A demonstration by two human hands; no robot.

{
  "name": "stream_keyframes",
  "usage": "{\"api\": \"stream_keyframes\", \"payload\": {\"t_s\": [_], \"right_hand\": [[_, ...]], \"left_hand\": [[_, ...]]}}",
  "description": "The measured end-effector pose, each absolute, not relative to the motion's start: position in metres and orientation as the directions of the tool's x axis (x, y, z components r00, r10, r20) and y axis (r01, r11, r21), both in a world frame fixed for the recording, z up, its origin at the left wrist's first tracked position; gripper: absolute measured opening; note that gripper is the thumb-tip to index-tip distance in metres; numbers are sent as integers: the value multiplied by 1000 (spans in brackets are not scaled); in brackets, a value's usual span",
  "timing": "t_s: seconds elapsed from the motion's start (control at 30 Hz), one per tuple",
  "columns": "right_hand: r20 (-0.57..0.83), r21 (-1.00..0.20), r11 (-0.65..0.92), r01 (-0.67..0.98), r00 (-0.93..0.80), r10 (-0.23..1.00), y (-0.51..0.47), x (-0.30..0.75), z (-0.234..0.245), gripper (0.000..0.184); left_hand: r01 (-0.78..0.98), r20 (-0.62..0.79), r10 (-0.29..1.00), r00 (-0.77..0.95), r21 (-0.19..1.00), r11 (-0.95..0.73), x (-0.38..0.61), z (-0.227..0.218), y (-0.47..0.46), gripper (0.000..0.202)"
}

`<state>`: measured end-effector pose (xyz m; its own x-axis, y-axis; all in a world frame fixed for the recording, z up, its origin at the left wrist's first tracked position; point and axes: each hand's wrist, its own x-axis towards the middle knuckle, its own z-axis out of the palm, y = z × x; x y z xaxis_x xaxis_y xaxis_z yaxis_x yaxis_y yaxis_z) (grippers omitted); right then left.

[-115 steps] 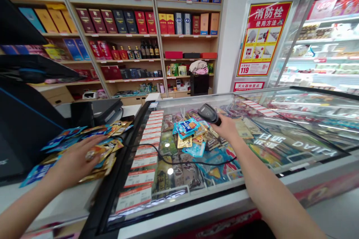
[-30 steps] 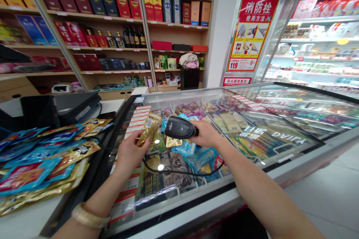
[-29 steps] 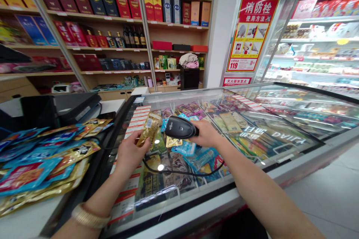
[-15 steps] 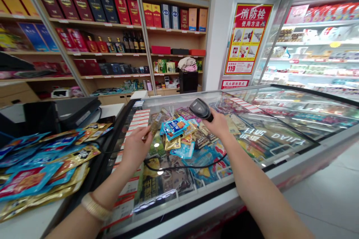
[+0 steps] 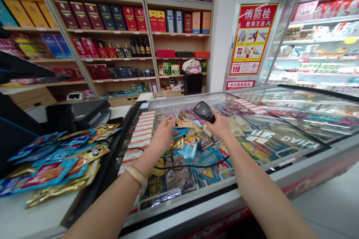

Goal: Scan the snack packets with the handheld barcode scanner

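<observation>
My right hand (image 5: 222,127) is closed round a black barcode scanner (image 5: 204,109), held above the glass lid of a chest freezer (image 5: 283,134). The scanner's black cable (image 5: 196,165) trails across the glass. My left hand (image 5: 163,136), with a gold bracelet on the wrist, reaches over a small heap of snack packets (image 5: 192,145) on the glass. Its fingers pinch the edge of a gold snack packet (image 5: 183,123) lying on top of that heap, just left of the scanner.
A bigger pile of blue and gold packets (image 5: 56,160) covers the counter at left, beside a black monitor (image 5: 17,134). Price tags (image 5: 140,136) line the freezer's left edge. Shelves of boxed goods (image 5: 117,18) stand behind, with a red poster (image 5: 249,37) and a chilled display (image 5: 322,41) at right.
My left hand took a gold packet from the counter pile, held it up to the scanner, then carried it right onto the heap on the glass. The scanner swung back away.
</observation>
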<state>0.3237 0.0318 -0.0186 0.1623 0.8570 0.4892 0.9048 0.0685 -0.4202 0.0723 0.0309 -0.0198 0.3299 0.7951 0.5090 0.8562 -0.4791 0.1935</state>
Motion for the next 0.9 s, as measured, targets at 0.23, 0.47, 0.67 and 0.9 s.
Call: {"api": "stream_keyframes", "payload": {"t_s": [0.23, 0.47, 0.67, 0.9], "right_hand": [[518, -432, 111, 895, 145, 843, 33, 324, -22, 38], [531, -406, 125, 905, 122, 838, 34, 324, -25, 37], [557, -374, 136, 918, 104, 824, 32, 320, -26, 35], [539, -356, 160, 921, 62, 840, 33, 317, -29, 33]], "left_hand": [[827, 616, 738, 276, 239, -509, -4, -23, -41, 44], [954, 668, 742, 58, 182, -238, -165, -10, -102, 45], [944, 465, 881, -89, 322, -74, -247, -6, -104, 49], [925, 372, 914, -165, 379, 12, -235, 4, -101, 40]]}}
